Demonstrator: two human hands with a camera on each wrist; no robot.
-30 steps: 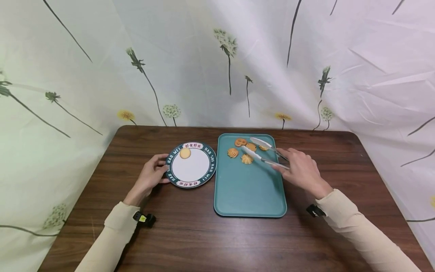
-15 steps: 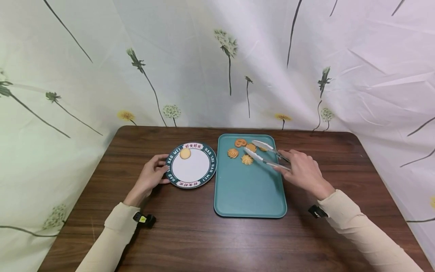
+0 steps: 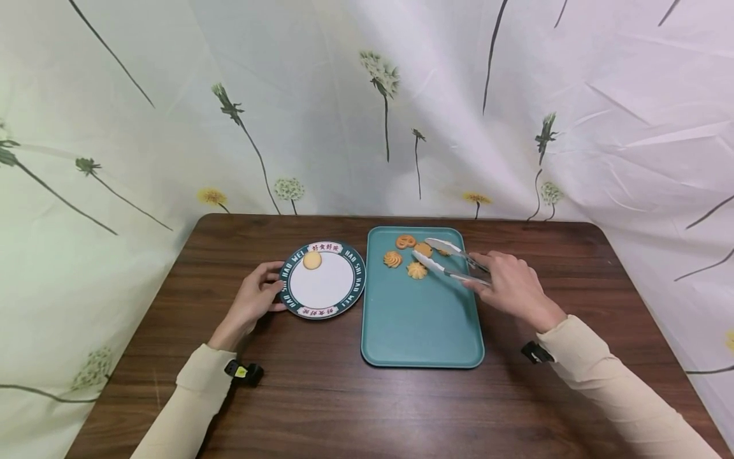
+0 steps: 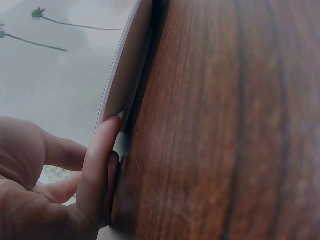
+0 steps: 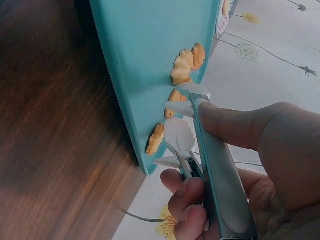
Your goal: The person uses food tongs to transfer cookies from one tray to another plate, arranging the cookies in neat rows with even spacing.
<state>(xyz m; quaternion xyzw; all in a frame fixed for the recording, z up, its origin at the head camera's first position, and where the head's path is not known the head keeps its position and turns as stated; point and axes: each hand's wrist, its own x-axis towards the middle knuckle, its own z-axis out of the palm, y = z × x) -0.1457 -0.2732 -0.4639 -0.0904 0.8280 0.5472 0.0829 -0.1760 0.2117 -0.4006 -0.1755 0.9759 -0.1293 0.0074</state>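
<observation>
In the head view my left hand (image 3: 255,294) holds the left rim of a round white plate (image 3: 321,287) with a dark teal lettered border. A finger meets the plate's edge in the left wrist view. One plain round cookie (image 3: 312,260) lies at the plate's upper left. My right hand (image 3: 513,287) grips metal tongs (image 5: 217,165) with white tips, spread apart over the far end of a teal tray (image 3: 421,325). Between those tips sits a round cookie (image 3: 423,249). Around it lie a pretzel cookie (image 3: 406,241), a swirl cookie (image 3: 392,259), a flower-shaped cookie (image 3: 417,270) and one partly hidden by the tongs.
The plate and tray stand side by side, nearly touching, on a dark wooden table (image 3: 321,395). Behind the table's far edge hangs a white cloth (image 3: 321,127) printed with dandelions. Each wrist wears a small black camera.
The tongs have shifted slightly right and toward me, with their tips a little closer to the round cookie. My left hand and the plate stay put.
</observation>
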